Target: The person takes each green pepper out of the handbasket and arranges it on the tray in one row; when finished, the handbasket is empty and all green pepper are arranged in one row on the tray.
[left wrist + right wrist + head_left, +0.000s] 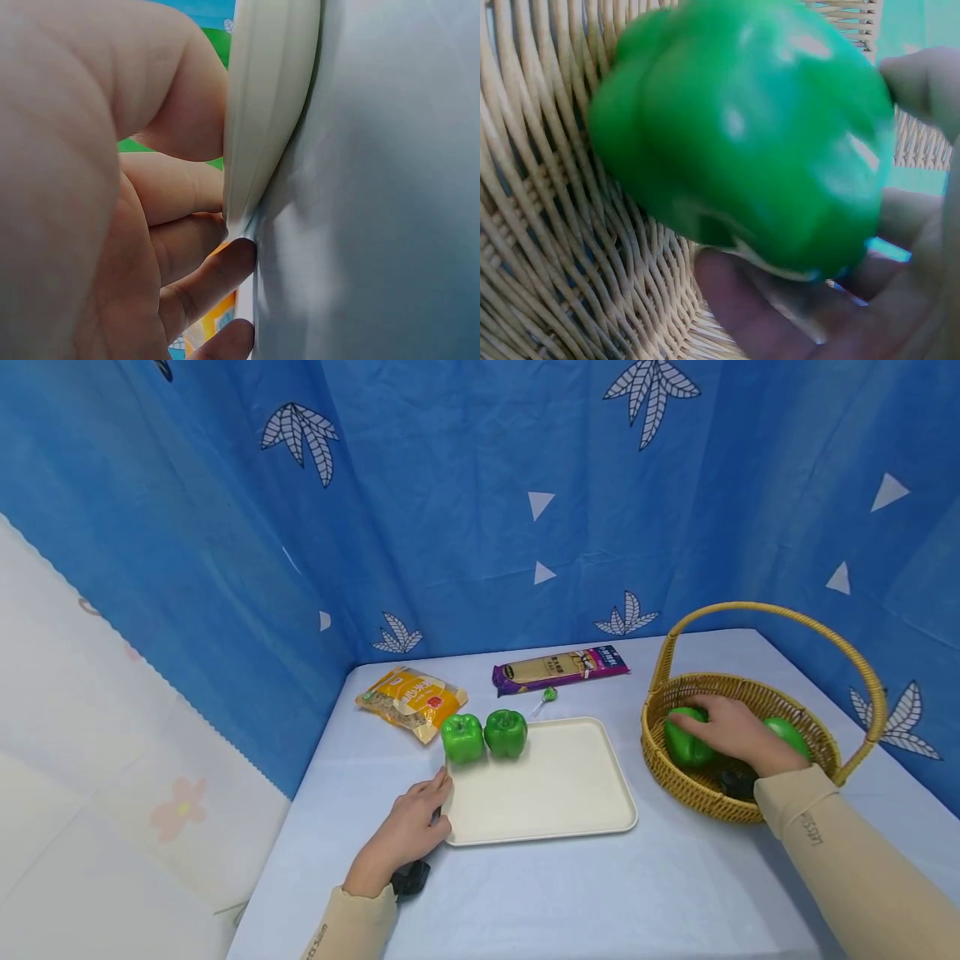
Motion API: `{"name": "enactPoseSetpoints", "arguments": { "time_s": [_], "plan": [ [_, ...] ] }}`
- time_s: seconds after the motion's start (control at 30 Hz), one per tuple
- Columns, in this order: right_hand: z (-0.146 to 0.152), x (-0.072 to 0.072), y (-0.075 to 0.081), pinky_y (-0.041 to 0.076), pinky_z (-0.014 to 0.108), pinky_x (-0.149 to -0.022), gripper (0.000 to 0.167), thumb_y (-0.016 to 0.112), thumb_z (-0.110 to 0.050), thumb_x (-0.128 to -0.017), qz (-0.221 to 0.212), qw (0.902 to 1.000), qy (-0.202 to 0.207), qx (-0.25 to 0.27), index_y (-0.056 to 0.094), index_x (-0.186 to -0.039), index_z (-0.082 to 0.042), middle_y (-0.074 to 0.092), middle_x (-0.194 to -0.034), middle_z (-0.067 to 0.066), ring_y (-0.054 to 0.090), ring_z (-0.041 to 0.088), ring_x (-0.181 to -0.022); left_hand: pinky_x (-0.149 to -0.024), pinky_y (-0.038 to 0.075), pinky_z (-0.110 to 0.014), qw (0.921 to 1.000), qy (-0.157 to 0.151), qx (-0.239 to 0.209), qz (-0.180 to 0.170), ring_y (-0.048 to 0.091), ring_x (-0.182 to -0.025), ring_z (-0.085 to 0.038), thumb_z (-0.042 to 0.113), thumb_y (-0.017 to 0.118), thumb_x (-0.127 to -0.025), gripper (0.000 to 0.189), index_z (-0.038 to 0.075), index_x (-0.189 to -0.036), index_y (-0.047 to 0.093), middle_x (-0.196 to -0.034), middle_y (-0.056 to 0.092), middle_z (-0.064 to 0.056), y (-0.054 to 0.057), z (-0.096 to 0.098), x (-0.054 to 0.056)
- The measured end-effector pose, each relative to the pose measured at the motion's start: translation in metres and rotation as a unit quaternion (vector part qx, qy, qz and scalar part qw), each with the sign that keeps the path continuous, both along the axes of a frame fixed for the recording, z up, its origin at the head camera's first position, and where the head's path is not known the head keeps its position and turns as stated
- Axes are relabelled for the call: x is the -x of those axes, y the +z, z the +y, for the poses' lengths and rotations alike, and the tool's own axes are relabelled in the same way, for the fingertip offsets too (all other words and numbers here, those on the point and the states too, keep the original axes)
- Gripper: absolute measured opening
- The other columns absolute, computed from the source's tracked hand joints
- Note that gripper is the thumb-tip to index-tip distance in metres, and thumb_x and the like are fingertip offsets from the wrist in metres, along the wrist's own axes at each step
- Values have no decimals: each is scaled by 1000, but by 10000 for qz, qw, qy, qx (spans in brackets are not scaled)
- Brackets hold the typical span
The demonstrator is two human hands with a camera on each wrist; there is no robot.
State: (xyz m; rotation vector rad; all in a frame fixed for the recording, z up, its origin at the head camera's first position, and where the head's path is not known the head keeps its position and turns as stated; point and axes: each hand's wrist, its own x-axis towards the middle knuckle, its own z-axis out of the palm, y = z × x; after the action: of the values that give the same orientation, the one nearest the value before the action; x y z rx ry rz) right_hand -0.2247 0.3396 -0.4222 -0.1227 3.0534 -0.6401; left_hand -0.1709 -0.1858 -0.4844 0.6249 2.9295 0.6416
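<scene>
My right hand [731, 727] reaches into a wicker basket [678, 785] and grips a green bell pepper [742, 135] by its side, thumb and fingers around it. In the right wrist view, the pepper is close to the woven wall. Another green pepper [787, 735] lies in the basket, partly behind my wrist. My left hand [408, 827] rests at the left edge of a cream tray [540, 793], its thumb and forefinger touching the rim [270, 90] and other fingertips reaching the table. Two green peppers stand side by side on the tray: one at the corner [462, 739], one right of it [506, 733].
Behind the tray lie an orange-and-clear food bag [412, 700], a purple noodle packet [561, 668] and a green-topped lollipop [549, 695]. The basket's tall handle [780, 608] arches over its opening. A blue curtain [480, 510] hangs along the table's back edge.
</scene>
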Motion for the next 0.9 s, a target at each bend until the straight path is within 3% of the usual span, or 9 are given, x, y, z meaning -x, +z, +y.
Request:
{"name": "enactPoseSetpoints", "arguments": {
  "time_s": [0.23,0.43,0.6,0.77,0.9],
  "plan": [
    [3,1,-1,41,72,-102,88,44,-61,-102,-317,9995,3,43,42,-149,13,46,-145,41,45,61,-130,-113,36,-61,10000,9,-2,-37,40,-148,-36,17,56,-93,64,3,-155,45,-167,31,-13,0,0,1],
    [2,1,-2,45,70,-97,87,47,-63,-100,-314,9994,20,127,45,-147,11,51,-141,39,51,58,-124,-113,36,-60,10000,2,11,-1,40,-148,-35,17,56,-93,65,3,-155,45,-167,31,-12,-1,0,2],
    [1,1,-2,49,63,-91,82,63,-59,-94,109,9986,-89,515,47,-139,8,56,-132,35,57,49,-112,-114,35,-59,10000,7,11,-4,40,-148,-35,17,56,-93,64,4,-155,45,-168,31,-12,0,0,0],
    [1,1,-2,47,59,-86,73,82,-42,-86,798,9940,-12,750,47,-127,7,53,-123,30,54,43,-104,-114,35,-59,10000,9,-26,-26,40,-148,-35,16,56,-93,64,4,-155,45,-167,31,-12,2,1,0],
    [3,1,-5,48,57,-83,69,87,-34,-81,866,9939,113,671,47,-120,5,50,-120,29,51,41,-101,-115,35,-58,10000,26,-22,-48,40,-148,-34,17,56,-93,65,5,-155,44,-168,30,-11,2,0,0]
  ]
}}
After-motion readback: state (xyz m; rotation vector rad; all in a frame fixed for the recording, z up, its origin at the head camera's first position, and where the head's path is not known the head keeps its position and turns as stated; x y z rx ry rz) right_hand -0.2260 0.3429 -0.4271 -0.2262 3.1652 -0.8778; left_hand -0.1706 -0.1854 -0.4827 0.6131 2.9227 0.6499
